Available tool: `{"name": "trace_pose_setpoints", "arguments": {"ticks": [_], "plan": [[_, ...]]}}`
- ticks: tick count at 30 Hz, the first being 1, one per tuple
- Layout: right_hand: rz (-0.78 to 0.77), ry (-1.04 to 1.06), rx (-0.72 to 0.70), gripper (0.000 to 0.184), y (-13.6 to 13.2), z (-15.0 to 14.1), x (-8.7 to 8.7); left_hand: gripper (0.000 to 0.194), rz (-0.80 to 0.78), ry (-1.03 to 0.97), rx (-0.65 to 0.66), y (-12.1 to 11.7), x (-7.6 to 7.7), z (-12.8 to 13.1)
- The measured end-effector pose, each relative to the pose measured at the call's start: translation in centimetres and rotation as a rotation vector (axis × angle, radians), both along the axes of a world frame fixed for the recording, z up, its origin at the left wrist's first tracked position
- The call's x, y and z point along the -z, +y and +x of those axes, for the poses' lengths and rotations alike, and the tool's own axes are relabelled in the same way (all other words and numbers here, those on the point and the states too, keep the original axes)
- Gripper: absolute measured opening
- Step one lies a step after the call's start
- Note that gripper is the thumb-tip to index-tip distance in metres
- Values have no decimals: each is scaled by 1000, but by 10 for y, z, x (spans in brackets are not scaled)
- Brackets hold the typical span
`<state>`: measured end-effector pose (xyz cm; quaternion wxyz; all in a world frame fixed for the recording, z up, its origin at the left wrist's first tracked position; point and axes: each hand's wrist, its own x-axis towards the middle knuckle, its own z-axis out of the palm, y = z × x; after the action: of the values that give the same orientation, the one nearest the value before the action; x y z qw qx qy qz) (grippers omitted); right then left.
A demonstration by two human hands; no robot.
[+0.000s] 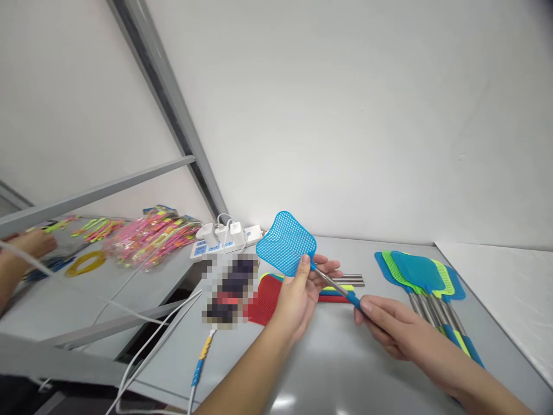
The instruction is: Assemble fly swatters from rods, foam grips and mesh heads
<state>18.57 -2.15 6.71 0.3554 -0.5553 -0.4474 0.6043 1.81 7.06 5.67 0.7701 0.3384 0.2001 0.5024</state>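
A blue fly swatter [287, 242] with a metal shaft is held up over the grey table in both hands. My left hand [302, 288] pinches the base of its mesh head, thumb on top and the other fingers behind. My right hand [389, 325] is wrapped round the blue grip at the other end. Beneath and behind my left hand lies a red swatter [264, 301], with a yellow-green one partly showing, and metal rods [352, 280]. To the right, a fanned pile of blue and green swatters [419, 274] rests on the table.
Left of my hands are a pixelated phone-like object [231, 291] on a cable and a power strip [216, 248] with white chargers. Beyond the grey metal frame [173, 104], another person's hand [32, 243] is near pink plastic packets [151, 236] and a yellow coil [86, 263].
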Motion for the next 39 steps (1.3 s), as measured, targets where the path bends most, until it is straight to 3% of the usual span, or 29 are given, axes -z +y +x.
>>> {"name": "trace_pose_setpoints", "arguments": {"ticks": [4, 7, 11, 14, 18, 23, 26, 28, 36, 39], "plan": [[427, -646, 19, 31, -3, -3, 2, 31, -9, 21, -38, -16, -2, 1], [664, -1048, 46, 28, -9, -12, 10, 31, -7, 40, -80, -34, 1, 6], [884, -1289, 39, 24, -20, -19, 16, 34, 22, 54, -115, -62, 7, 15], [858, -1263, 15, 24, -29, -16, 13, 33, 73, 81, -118, -77, 8, 23], [667, -1140, 42, 32, -40, -9, 4, 37, 113, 76, -91, -88, 8, 37], [447, -617, -11, 39, -52, -8, -7, 40, 176, -15, -7, -99, 14, 45], [202, -256, -101, 47, -59, -7, -4, 42, 221, -1, 49, -107, 22, 36], [120, -154, -147, 49, -64, -9, -1, 42, 199, 39, 74, -113, 28, 28], [393, -532, -83, 39, -75, -31, -8, 31, 32, 57, -137, -122, 47, 9], [349, -422, -85, 41, -76, -30, -4, 31, 1, 32, -122, -124, 50, 11]]}}
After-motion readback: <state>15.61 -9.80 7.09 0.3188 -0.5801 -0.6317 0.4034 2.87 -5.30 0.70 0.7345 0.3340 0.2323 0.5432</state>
